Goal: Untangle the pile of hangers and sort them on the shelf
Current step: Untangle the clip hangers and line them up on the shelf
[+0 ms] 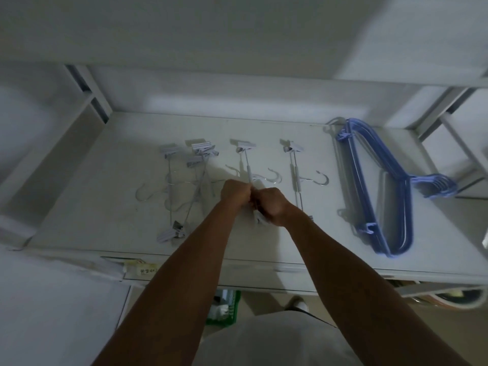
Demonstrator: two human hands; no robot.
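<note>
On the white shelf [303,249] lie several metal clip hangers with white clips. A tangled heap of clip hangers [190,180] lies at the left. In the middle, my left hand [235,192] and my right hand [273,206] meet, both gripping the bar of one clip hanger [247,159] whose far clip points away from me; its near clip is hidden under my right hand. Another clip hanger [294,170] lies straight just to the right. A stack of blue hangers [369,188] lies at the right end, hooks pointing right.
White upright posts [89,91] frame the shelf's back corners, and another shelf board sits above. A paper label [137,268] sticks on the front edge. Below, a green basket [224,310] stands on the floor by my foot.
</note>
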